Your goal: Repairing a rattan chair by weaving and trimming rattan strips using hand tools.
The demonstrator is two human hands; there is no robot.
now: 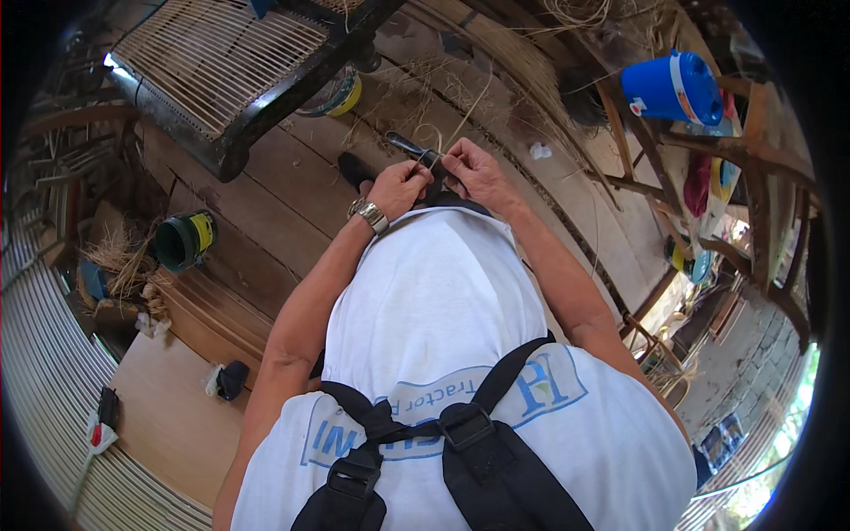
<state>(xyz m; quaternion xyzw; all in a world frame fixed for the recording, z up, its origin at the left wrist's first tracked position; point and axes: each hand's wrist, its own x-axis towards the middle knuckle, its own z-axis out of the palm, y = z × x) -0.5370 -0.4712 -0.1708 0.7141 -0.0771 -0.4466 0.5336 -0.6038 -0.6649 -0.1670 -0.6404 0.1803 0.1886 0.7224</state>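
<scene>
Both my hands are close together at the far end of my lap. My right hand [478,173] pinches a thin, pale cane strand [481,97], which loops above the fingers and runs up and away over the floor. Close beside it, my left hand [398,188], with a metal watch on the wrist, has its thumb and fingers pressed together by the strand's lower part. A dark, elongated thing [405,144] with a shiny surface lies just beyond the fingers. I cannot make out its kind or whether a hand touches it.
A dark wooden frame with woven cane strands [221,62] stands at the far left. Near it are a yellow-banded bucket [347,96] and a green bucket [181,241]. Cane scraps litter the plank floor [266,186]. At right are a blue water jug [673,88] and wooden chair frames [761,177].
</scene>
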